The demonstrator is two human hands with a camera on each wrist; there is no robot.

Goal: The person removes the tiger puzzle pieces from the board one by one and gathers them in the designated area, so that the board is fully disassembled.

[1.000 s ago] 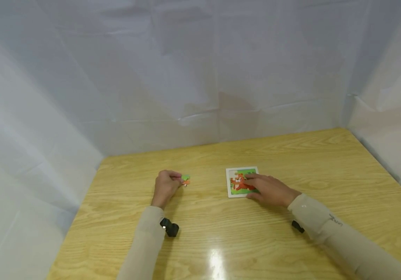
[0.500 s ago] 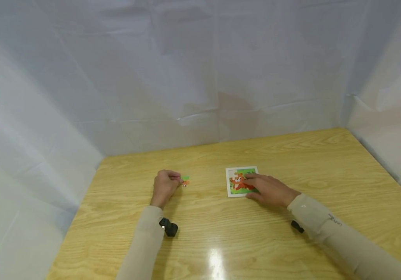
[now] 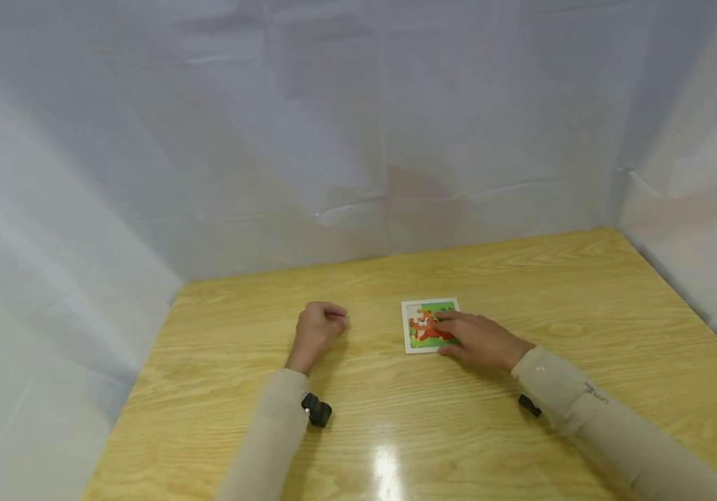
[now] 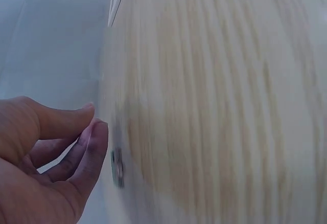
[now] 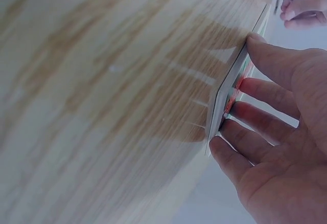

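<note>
A jigsaw puzzle board (image 3: 406, 334) with a white frame and an orange tiger on green lies on the table; a pale patch shows at its upper left. My right hand (image 3: 484, 341) rests on its right side. In the right wrist view, the thumb lies at the board's edge and the fingers (image 5: 265, 93) touch the picture. Left of the board, my left hand (image 3: 317, 334) brings thumb and fingertips together, with a speck of green puzzle piece at the tips. Beside those fingers in the left wrist view, a small blurred puzzle piece (image 4: 117, 168) shows edge-on near the tabletop.
The wooden table (image 3: 358, 410) reaches back to a white sheet (image 3: 283, 174) hung behind it, with more sheeting at both sides. Small black cameras (image 3: 317, 410) sit on the wrists. A bright reflection lies on the near tabletop.
My left hand has moved right, toward the board, and the green and orange pieces seen beside its fingertips are now mostly hidden. The right hand and the board look the same.
</note>
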